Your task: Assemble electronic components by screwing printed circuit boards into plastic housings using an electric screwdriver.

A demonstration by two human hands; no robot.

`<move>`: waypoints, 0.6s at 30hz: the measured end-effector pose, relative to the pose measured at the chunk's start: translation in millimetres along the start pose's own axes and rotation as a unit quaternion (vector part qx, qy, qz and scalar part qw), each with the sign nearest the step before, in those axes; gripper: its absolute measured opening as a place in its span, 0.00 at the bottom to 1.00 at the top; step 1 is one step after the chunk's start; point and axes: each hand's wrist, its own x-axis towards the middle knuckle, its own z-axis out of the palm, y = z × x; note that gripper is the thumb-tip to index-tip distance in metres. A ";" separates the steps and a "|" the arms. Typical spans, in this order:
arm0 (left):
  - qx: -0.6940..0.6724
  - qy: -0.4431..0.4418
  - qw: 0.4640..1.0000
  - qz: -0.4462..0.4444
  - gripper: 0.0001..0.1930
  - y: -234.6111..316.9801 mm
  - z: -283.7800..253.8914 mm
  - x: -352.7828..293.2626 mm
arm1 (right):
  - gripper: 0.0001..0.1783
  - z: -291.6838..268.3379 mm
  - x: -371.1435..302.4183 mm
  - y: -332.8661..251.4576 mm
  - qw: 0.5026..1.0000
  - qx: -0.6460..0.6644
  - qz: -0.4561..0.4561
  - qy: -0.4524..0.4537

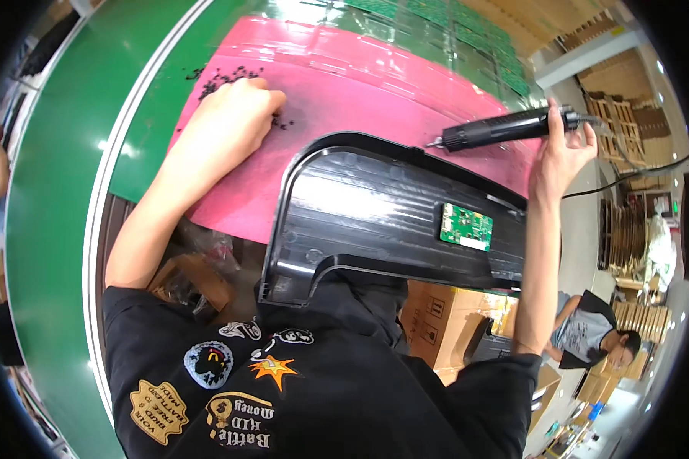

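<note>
My right hand (560,162) holds a black electric screwdriver (497,131) near its cord end. The tool lies nearly level, its bit pointing left above the far edge of a black plastic cover (352,203). At the far left of the pink mat (325,96), my left hand (237,115) rests among small black screws (223,77). Its fingers are curled down and closed, and their tips are hidden, so what they hold cannot be seen. The cover leans at the mat's near edge, against my body, hollow side up. Inside it, toward the right, sits a green circuit board (467,227).
Behind the mat lie clear plastic trays with more green boards (482,42). A black cord (628,178) runs from the screwdriver to the right. Cardboard boxes (444,321) stand below the cover. On the left runs a green conveyor (57,191); another person (589,329) is at the right.
</note>
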 end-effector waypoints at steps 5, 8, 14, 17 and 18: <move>-0.064 -0.010 0.997 0.036 0.08 -2.7 -2.0 17.2 | 0.20 31.6 -32.8 -29.5 0.871 0.314 0.351 -0.140; -0.084 -0.010 0.996 -0.026 0.09 7.8 -8.2 25.5 | 0.15 28.3 -30.9 -41.2 0.881 0.335 0.323 -0.084; -0.359 -0.015 0.933 0.015 0.08 78.1 -22.3 56.9 | 0.22 -2.6 -31.7 -95.7 0.826 0.496 0.244 -0.109; -0.511 -0.109 0.851 0.056 0.07 118.5 -27.3 72.3 | 0.25 -6.2 -42.7 -116.9 0.795 0.544 0.225 -0.148; -0.544 -0.142 0.825 0.059 0.08 128.7 -24.4 77.5 | 0.26 -8.9 -44.8 -122.1 0.787 0.555 0.218 -0.158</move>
